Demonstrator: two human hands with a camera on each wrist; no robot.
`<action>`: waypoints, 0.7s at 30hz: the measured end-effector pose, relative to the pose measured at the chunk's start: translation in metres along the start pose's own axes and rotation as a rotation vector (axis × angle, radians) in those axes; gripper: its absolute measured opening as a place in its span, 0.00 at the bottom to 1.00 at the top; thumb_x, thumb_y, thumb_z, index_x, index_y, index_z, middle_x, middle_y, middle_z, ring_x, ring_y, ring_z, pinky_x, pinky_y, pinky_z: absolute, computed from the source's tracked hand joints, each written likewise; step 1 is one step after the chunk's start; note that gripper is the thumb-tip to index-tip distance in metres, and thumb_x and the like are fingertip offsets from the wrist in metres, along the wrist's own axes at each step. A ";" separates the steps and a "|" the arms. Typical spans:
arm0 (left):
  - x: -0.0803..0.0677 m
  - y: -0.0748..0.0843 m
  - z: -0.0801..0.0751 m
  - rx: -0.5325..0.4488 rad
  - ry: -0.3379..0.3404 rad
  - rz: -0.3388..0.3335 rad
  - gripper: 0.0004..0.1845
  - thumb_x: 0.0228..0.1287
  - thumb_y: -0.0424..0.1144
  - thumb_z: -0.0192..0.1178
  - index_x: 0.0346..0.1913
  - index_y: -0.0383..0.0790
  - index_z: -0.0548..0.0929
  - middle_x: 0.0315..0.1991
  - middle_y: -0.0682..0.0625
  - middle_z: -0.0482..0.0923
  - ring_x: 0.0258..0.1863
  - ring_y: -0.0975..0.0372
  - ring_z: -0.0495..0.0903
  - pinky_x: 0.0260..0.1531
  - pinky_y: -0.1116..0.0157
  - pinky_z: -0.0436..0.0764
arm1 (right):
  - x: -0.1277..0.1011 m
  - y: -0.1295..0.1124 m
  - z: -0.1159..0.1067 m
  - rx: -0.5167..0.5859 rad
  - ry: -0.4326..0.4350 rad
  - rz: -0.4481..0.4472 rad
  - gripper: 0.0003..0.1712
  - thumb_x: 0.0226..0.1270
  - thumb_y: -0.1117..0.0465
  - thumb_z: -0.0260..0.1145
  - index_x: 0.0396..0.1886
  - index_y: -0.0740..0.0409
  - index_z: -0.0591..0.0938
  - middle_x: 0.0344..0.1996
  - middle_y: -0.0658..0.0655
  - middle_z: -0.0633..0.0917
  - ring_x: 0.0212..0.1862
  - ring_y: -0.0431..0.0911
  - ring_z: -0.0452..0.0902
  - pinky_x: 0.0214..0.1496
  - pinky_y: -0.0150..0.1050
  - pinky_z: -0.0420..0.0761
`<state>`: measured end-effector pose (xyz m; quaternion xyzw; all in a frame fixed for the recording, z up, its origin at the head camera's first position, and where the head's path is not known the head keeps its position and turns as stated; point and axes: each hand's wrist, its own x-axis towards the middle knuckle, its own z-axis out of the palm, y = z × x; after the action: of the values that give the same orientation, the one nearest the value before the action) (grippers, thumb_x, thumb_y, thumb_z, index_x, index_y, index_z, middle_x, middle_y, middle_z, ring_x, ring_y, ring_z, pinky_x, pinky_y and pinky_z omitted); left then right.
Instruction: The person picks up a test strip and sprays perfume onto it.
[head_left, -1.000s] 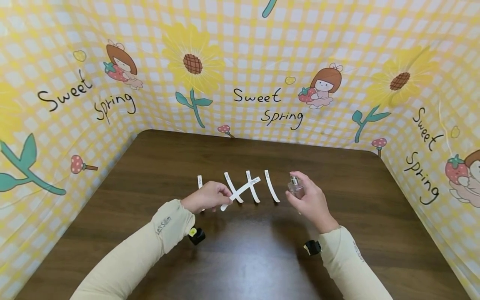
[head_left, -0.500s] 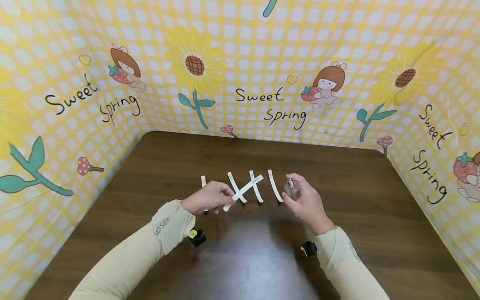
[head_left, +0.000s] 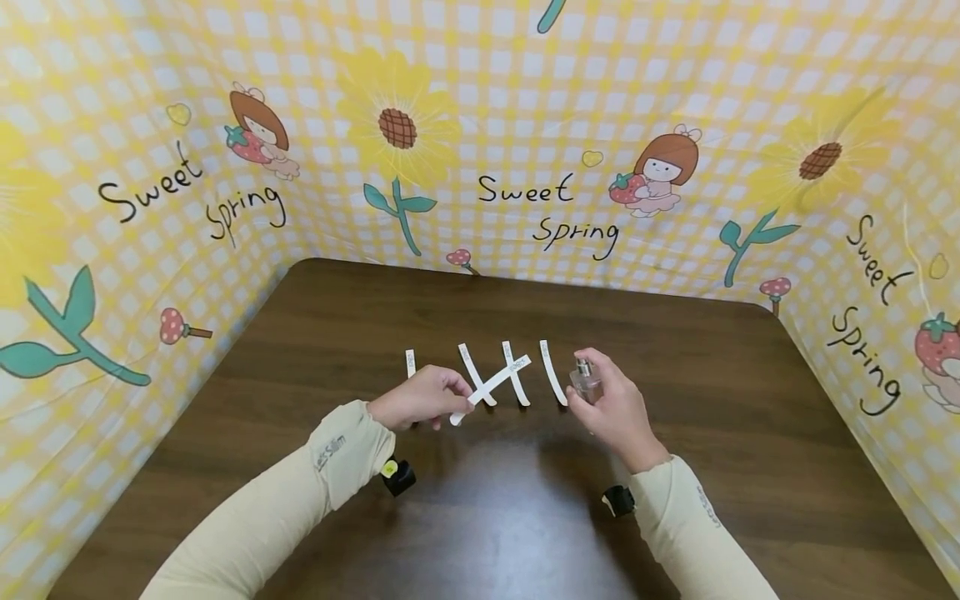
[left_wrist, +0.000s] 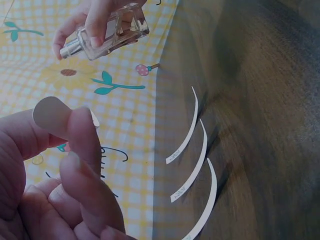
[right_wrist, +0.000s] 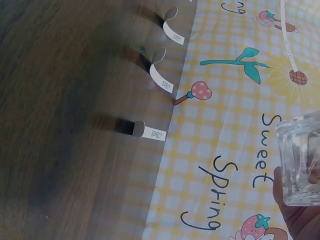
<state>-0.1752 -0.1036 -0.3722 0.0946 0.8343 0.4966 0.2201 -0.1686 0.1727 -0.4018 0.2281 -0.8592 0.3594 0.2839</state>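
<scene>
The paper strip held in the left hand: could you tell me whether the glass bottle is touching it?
Apart. The head view shows the strip and bottle separated by bare table and another strip.

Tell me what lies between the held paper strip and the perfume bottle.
In the head view, one white strip lies on the table between the strip in the left hand and the bottle in the right hand.

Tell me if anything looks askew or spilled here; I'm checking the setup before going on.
Nothing is spilled or damaged. One paper strip lies slanted across the row of strips, but only because the left hand pinches it above the table. The right hand holds the glass spray bottle beside it.
</scene>
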 end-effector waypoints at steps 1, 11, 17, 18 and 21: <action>0.001 0.000 0.001 -0.004 -0.001 0.004 0.03 0.59 0.30 0.61 0.35 0.33 0.81 0.19 0.54 0.74 0.10 0.66 0.64 0.11 0.72 0.66 | -0.001 0.000 0.000 -0.005 0.006 0.001 0.29 0.46 0.67 0.71 0.51 0.61 0.75 0.21 0.54 0.77 0.17 0.36 0.65 0.18 0.38 0.69; 0.003 -0.005 0.009 -0.051 0.000 0.008 0.03 0.58 0.29 0.62 0.34 0.32 0.81 0.17 0.55 0.74 0.10 0.67 0.64 0.12 0.73 0.66 | -0.006 0.002 0.005 -0.033 0.023 -0.066 0.27 0.46 0.67 0.68 0.50 0.61 0.75 0.31 0.60 0.80 0.19 0.46 0.72 0.20 0.42 0.73; 0.004 -0.008 0.014 -0.088 -0.008 0.001 0.03 0.57 0.29 0.62 0.34 0.31 0.81 0.17 0.55 0.74 0.10 0.68 0.64 0.11 0.74 0.66 | -0.007 0.003 0.007 -0.028 0.056 -0.078 0.27 0.45 0.67 0.68 0.50 0.60 0.75 0.33 0.61 0.81 0.20 0.49 0.72 0.21 0.46 0.73; 0.004 -0.008 0.014 -0.090 -0.011 -0.001 0.03 0.57 0.28 0.62 0.34 0.31 0.81 0.17 0.55 0.74 0.10 0.68 0.64 0.11 0.74 0.66 | -0.008 0.003 0.007 -0.031 0.063 -0.077 0.27 0.45 0.67 0.68 0.50 0.60 0.76 0.33 0.61 0.81 0.20 0.50 0.72 0.21 0.46 0.74; 0.005 -0.011 0.014 -0.087 -0.002 -0.005 0.03 0.58 0.28 0.61 0.35 0.31 0.81 0.17 0.54 0.74 0.10 0.67 0.64 0.11 0.74 0.66 | -0.008 0.004 0.006 -0.035 0.083 -0.071 0.28 0.44 0.67 0.69 0.50 0.59 0.76 0.34 0.61 0.82 0.20 0.49 0.72 0.21 0.47 0.74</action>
<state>-0.1728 -0.0961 -0.3885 0.0835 0.8120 0.5317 0.2259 -0.1674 0.1723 -0.4131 0.2382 -0.8443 0.3432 0.3356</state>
